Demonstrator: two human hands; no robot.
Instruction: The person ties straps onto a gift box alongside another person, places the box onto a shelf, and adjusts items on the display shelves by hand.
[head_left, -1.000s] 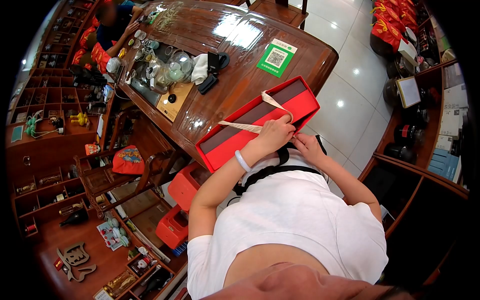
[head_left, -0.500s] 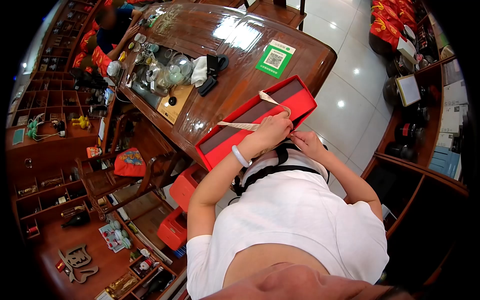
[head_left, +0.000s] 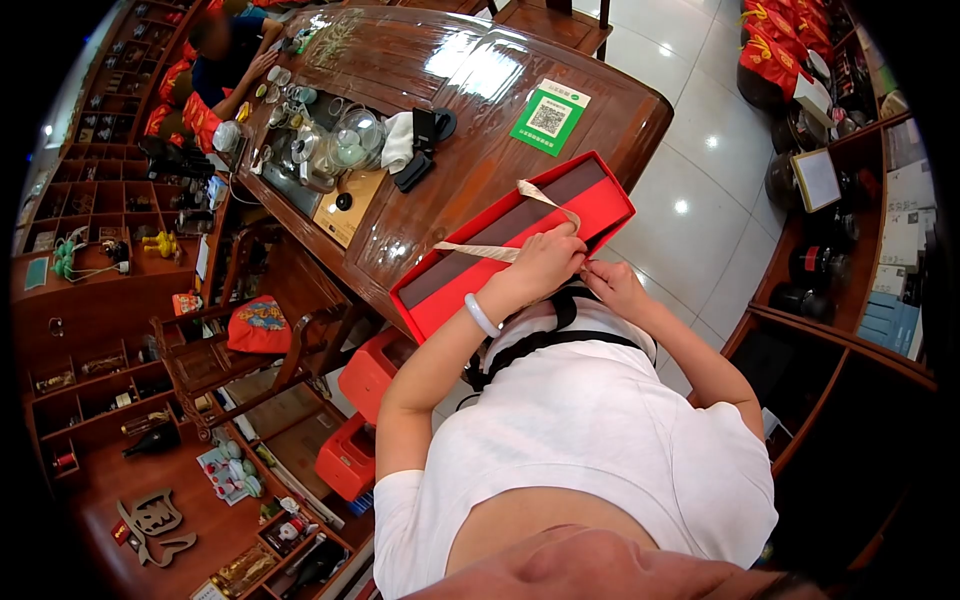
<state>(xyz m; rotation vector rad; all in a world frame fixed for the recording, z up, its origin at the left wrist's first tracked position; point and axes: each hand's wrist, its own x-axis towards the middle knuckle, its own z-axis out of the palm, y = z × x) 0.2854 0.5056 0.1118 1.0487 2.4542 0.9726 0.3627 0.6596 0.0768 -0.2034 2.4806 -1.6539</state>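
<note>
A long, red box-shaped gift bag (head_left: 440, 312) lies slanted at the table's near edge, with a dark grey strip showing inside its rim. Two cream ribbon handles (head_left: 480, 250) rise from it, one looping close to my fingers. My left hand (head_left: 545, 262), with a pale bangle at the wrist, is bent over the bag's near wall and closed on it; its thumb is hidden. Close beside it, my right hand (head_left: 618, 286) is pinched at the bag's near right edge. Whatever sits between those fingertips is too small to make out.
The glossy wooden table (head_left: 480, 130) carries a green QR-code card (head_left: 549, 118), a white cloth (head_left: 398, 142), black devices and glass teaware (head_left: 355, 140). Another person (head_left: 222, 60) sits at its far left. Red stools (head_left: 346, 456), a wooden chair (head_left: 230, 370) and shelves surround me.
</note>
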